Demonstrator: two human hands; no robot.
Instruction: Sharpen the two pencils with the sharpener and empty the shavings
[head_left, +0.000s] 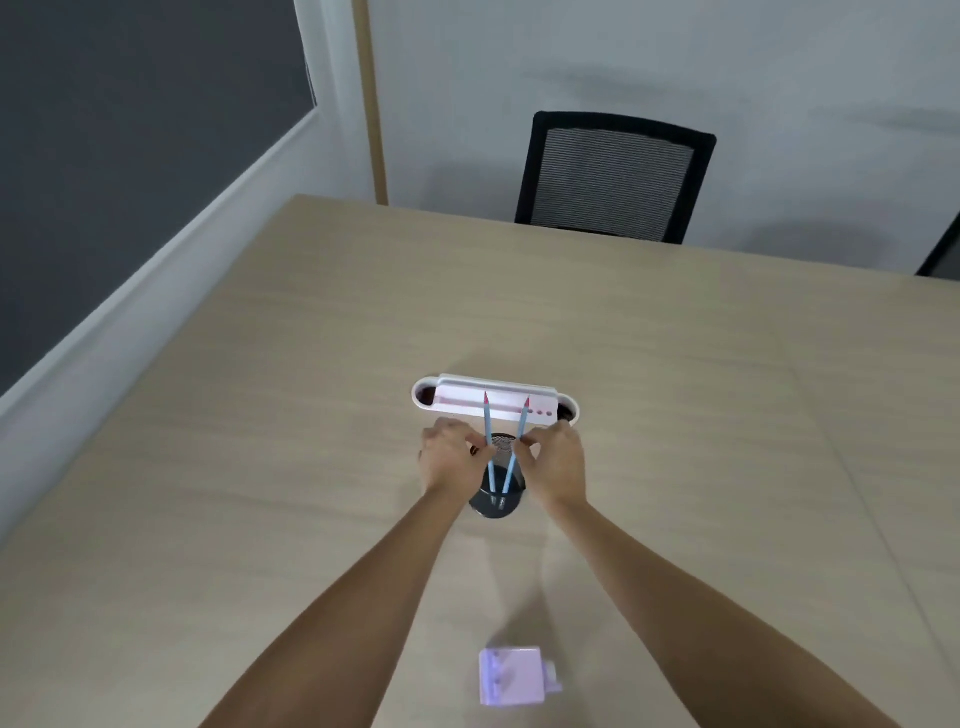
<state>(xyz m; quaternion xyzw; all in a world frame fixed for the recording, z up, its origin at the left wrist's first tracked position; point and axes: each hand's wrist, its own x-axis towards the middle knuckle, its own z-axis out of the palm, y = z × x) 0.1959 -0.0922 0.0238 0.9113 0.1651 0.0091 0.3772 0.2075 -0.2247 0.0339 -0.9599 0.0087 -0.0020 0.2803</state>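
Observation:
Two light blue pencils with red tips stand in a black mesh pencil cup (497, 499) at the table's middle. My left hand (451, 460) pinches the left pencil (488, 427) at mid-shaft. My right hand (556, 462) pinches the right pencil (522, 422) the same way. Both pencils lean apart, tips up, lower ends inside the cup. A lilac box-shaped sharpener (514, 674) sits on the table near me, between my forearms, untouched.
A white oval cable tray (566, 402) is set into the beige table (675, 415) just behind the cup. A black mesh office chair (613, 176) stands at the far edge, another chair's edge at far right. A dark wall panel runs along the left.

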